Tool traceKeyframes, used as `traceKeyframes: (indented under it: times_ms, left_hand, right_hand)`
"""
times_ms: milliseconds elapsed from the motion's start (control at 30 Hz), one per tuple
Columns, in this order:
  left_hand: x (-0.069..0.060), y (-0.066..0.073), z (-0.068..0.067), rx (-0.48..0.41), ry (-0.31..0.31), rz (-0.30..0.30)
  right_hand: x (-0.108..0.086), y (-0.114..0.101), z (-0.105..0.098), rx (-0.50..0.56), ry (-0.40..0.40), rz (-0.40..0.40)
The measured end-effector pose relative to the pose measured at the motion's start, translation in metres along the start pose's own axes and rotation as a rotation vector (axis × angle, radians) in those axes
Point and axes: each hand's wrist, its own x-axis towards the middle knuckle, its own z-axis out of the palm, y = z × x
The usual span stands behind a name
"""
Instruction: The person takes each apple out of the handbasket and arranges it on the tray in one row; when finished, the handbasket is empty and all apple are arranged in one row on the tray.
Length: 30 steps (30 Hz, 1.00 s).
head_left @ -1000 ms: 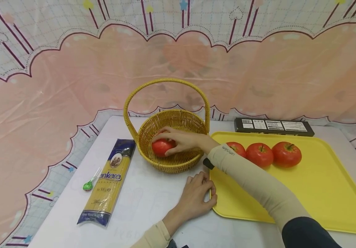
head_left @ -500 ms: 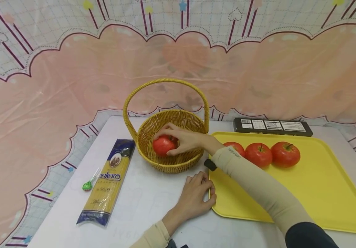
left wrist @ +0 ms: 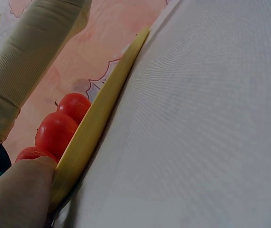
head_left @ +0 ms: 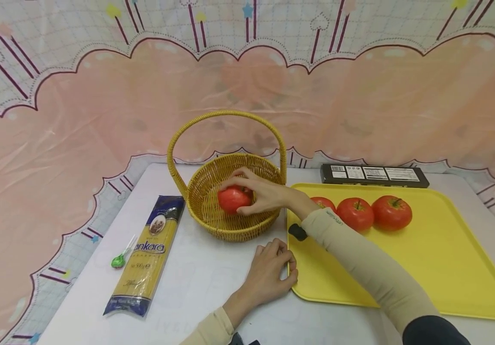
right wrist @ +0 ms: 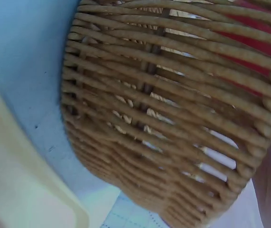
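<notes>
In the head view my right hand [head_left: 262, 191] grips a red apple [head_left: 232, 200] inside the yellow wicker basket [head_left: 213, 227]; whether the apple touches the bottom I cannot tell. The right wrist view shows the woven basket side [right wrist: 164, 109] close up, with red behind the slats. My left hand [head_left: 269, 270] holds the left rim of the yellow tray [head_left: 437, 273], fingers curled and thumb at the edge. Three apples [head_left: 391, 213] sit in a row on the tray, the leftmost partly hidden by my right forearm.
A tall handle [head_left: 230, 113] arches over the basket. Left of it lie a pack of spaghetti [head_left: 146, 258] and a green lollipop [head_left: 118, 261]. Behind the tray is a long black box [head_left: 374, 175]. A patterned cloth [head_left: 144, 96] hangs at the back.
My right hand has shifted the apple rightward and slightly up within the basket. The left hand stays at the tray rim. The head view has turned slightly.
</notes>
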Motion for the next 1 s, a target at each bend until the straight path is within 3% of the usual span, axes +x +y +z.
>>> traceKeyframes:
  times_ms: [500,700,1000]
  left_hand:
    - [0.0,0.002,-0.001,-0.011,-0.035,-0.04]
    - [0.001,0.002,-0.001,-0.022,-0.032,-0.034]
    - [0.001,-0.001,-0.001,-0.019,-0.021,-0.018]
  right_hand:
    - [-0.02,0.005,-0.008,0.099,0.121,-0.002]
    - [-0.03,0.005,-0.014,0.112,0.147,0.055]
    - [-0.047,0.005,-0.022,0.122,0.189,0.055]
